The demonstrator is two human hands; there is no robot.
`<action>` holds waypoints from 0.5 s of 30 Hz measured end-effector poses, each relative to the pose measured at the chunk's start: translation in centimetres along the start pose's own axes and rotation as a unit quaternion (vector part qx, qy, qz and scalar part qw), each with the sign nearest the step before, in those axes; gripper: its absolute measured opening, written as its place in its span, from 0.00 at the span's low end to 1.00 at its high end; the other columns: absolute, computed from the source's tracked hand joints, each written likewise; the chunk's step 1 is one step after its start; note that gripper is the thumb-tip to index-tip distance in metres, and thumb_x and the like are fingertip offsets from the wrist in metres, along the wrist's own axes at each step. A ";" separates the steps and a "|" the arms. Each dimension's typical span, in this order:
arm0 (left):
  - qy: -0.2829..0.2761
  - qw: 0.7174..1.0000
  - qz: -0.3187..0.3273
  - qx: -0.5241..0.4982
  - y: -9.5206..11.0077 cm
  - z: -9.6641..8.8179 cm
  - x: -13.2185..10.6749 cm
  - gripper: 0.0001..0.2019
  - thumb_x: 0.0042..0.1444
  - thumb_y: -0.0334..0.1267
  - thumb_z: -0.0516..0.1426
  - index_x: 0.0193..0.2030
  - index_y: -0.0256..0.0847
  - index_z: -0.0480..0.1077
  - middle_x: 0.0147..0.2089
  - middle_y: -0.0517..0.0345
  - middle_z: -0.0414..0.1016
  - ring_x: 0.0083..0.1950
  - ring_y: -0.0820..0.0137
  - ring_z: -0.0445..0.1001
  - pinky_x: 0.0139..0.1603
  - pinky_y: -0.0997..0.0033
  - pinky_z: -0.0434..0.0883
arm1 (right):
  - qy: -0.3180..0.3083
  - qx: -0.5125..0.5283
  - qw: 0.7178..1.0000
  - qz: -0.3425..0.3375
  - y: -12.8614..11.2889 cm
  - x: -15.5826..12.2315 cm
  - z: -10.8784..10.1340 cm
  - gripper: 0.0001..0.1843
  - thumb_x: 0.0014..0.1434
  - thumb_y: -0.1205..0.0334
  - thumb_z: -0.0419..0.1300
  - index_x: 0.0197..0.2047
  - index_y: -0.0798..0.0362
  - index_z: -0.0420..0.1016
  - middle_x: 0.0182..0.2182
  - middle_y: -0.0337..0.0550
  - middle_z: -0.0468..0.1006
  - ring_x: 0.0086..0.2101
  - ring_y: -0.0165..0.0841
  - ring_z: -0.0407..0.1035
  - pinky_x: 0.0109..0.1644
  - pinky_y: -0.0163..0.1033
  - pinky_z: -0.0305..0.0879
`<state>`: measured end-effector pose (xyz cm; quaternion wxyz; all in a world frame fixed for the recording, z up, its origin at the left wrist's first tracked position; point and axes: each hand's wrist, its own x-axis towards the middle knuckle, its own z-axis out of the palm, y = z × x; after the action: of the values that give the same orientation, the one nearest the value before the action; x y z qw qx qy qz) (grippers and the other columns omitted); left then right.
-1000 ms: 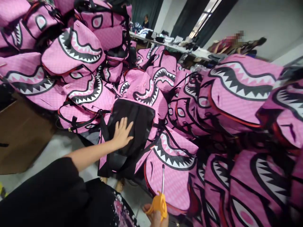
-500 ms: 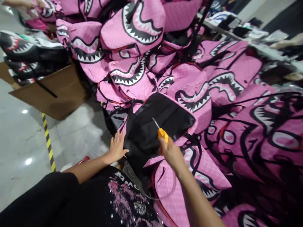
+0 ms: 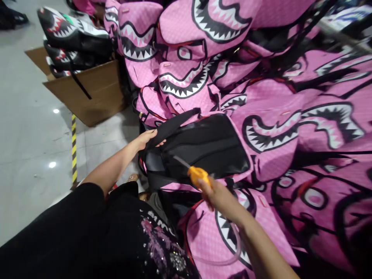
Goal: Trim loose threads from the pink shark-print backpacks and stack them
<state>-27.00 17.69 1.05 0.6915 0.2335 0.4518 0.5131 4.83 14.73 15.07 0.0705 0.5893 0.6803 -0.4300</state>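
A pink backpack [image 3: 245, 166] lies with its black back panel [image 3: 209, 143] facing up. My left hand [image 3: 147, 139] is closed around its black shoulder strap [image 3: 178, 124], at the panel's left end. Above the lower edge of the panel, my right hand [image 3: 216, 195] is wrapped around an orange air blow gun [image 3: 198, 175]. The gun's thin nozzle points up and left over the black panel, apart from my left hand. A clear hose [image 3: 238, 242] loops down below my right wrist.
Pink backpacks with shark-mouth prints [image 3: 186, 83] are piled behind and to the right. An open cardboard box [image 3: 95, 93] at the left holds several black shark-print bags [image 3: 72, 33]. Yellow-black tape [image 3: 74, 147] runs along the grey floor.
My left hand went from resting with spread fingers at the bag's edge to gripping the strap. The blow gun remains over the panel in my right hand. The view has shifted left.
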 end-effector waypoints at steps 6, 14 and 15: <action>0.010 0.994 -0.107 0.017 0.7 -0.6 3.3 0.19 0.67 0.50 0.51 0.56 0.40 0.64 0.38 0.45 0.82 0.33 0.65 0.80 0.33 0.70 0.74 | 0.121 0.053 0.991 -0.002 -3.1 1.0 1.5 0.28 0.66 0.46 0.46 0.56 0.58 0.69 0.16 0.36 0.70 0.16 0.32 0.65 0.24 0.34 0.60; -0.118 0.870 0.128 0.461 -1.0 2.0 3.5 0.21 0.66 0.48 0.51 0.63 0.50 0.68 0.52 0.53 0.74 0.52 0.63 0.72 0.57 0.61 0.68 | 0.187 0.040 0.978 0.082 -5.5 2.6 0.4 0.27 0.66 0.45 0.47 0.54 0.56 0.72 0.18 0.38 0.72 0.19 0.34 0.68 0.27 0.36 0.61; -0.134 0.822 0.165 0.528 -1.5 2.5 3.4 0.20 0.65 0.47 0.52 0.61 0.51 0.70 0.54 0.53 0.71 0.55 0.61 0.69 0.60 0.59 0.66 | 0.170 0.040 0.981 0.078 -5.7 2.6 0.2 0.26 0.65 0.43 0.49 0.52 0.55 0.74 0.19 0.39 0.73 0.20 0.35 0.69 0.27 0.36 0.61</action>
<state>-23.91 20.59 -0.25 0.4213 0.7003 0.5110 0.2664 -0.99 16.92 16.24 -0.0366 0.7076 0.6163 -0.3437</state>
